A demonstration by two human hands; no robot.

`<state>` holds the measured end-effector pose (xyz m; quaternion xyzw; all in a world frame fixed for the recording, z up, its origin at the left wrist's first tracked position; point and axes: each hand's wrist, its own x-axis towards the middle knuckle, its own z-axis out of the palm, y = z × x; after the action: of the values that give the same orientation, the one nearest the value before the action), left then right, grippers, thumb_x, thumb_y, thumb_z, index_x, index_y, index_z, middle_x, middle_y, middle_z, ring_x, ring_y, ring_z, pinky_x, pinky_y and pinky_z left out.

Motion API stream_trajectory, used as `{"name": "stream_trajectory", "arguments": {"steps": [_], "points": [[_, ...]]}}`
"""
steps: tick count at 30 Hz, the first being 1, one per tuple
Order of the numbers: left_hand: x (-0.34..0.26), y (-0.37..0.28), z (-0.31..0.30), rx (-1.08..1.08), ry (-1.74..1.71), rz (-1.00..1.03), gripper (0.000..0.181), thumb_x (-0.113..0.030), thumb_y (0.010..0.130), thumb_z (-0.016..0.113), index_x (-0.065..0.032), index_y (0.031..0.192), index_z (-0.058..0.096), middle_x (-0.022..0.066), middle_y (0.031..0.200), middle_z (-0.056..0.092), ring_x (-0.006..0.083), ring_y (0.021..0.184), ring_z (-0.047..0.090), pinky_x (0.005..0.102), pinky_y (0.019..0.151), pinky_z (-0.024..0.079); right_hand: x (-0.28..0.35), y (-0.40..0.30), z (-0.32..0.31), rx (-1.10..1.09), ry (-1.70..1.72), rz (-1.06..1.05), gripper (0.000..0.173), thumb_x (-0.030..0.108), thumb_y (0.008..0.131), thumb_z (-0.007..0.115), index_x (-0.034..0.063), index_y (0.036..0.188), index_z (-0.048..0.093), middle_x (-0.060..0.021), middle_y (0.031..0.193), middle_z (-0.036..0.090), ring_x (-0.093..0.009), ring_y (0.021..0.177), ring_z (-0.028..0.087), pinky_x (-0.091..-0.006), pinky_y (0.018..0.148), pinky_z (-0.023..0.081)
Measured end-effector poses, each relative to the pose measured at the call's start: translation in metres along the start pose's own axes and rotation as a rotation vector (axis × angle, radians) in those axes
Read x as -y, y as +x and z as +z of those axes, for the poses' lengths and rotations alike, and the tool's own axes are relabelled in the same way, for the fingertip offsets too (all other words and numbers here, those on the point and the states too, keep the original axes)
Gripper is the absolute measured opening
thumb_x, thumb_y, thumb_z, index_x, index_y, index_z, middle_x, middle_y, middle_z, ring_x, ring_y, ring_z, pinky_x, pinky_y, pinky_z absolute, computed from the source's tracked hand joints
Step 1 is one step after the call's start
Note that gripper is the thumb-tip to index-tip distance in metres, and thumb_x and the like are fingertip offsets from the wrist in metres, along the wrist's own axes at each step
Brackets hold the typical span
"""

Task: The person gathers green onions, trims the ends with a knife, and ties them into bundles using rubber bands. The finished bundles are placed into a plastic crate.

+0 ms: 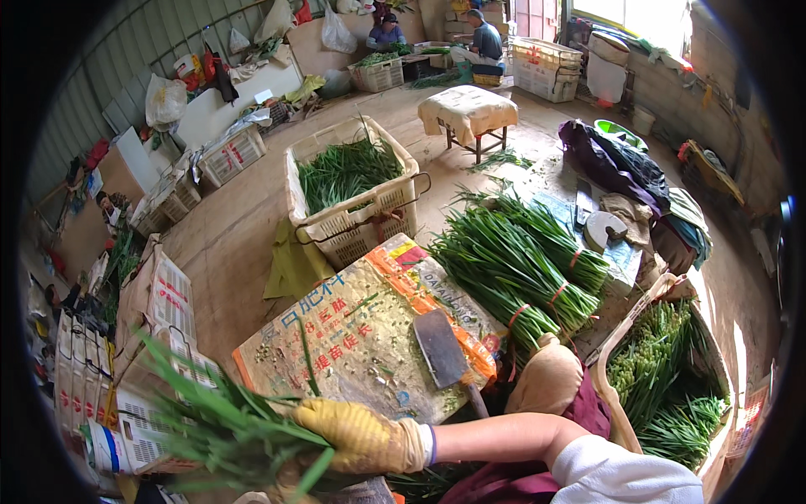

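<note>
My right hand, in a yellow work glove, grips a loose bunch of long green leaves, like garlic chives, at the lower left. The leaves are blurred. Under them, at the bottom edge, a blurred gloved part looks like my left hand; its fingers are mostly hidden. A broad-bladed cleaver lies on the printed sack sheet before me, among scattered trimmings. Bundles of chives tied with red bands lie to its upper right, and a roll of pale tape is beyond them.
A white plastic crate of greens stands ahead. At my right is a lined crate with more bundles. A cloth-covered stool stands farther off. Stacked crates line the left. Several people sit in the background, two near the far wall.
</note>
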<state>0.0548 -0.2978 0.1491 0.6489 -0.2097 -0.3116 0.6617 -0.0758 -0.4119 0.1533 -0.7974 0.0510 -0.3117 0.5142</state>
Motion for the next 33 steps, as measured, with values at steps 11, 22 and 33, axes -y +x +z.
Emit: {"name": "stream_trajectory", "arguments": {"steps": [11, 22, 33], "points": [[0.163, 0.116, -0.118, -0.242, -0.248, -0.382, 0.071, -0.046, 0.081, 0.066, -0.0136, 0.140, 0.042, 0.0154, 0.143, 0.041, 0.0323, 0.138, 0.029, 0.0547, 0.110, 0.013, -0.151, 0.011, -0.004, -0.428, 0.275, 0.573, 0.048, 0.023, 0.087, 0.065, 0.0036, 0.127, 0.046, -0.0206, 0.114, 0.060, -0.026, 0.105, 0.057, -0.0362, 0.092, 0.045], [0.199, 0.037, 0.007, -0.528, 0.206, 0.152, 0.036, -0.024, 0.096, 0.052, -0.0005, 0.124, 0.056, 0.0114, 0.127, 0.057, 0.0200, 0.117, 0.051, 0.0313, 0.104, 0.036, -0.182, -0.089, 0.028, -0.517, 0.561, 0.562, 0.035, 0.009, 0.096, 0.051, 0.0007, 0.130, 0.050, -0.0087, 0.123, 0.058, -0.016, 0.114, 0.053, -0.0280, 0.100, 0.039], [0.255, -0.004, 0.008, -0.199, -0.026, 0.092, 0.043, -0.024, 0.099, 0.047, -0.0038, 0.137, 0.039, 0.0126, 0.139, 0.044, 0.0198, 0.123, 0.044, 0.0324, 0.105, 0.035, -0.189, -0.096, 0.066, -0.500, 0.842, 0.654, 0.048, 0.025, 0.099, 0.046, -0.0012, 0.139, 0.039, -0.0118, 0.141, 0.043, -0.020, 0.131, 0.038, -0.0315, 0.110, 0.026]]}}
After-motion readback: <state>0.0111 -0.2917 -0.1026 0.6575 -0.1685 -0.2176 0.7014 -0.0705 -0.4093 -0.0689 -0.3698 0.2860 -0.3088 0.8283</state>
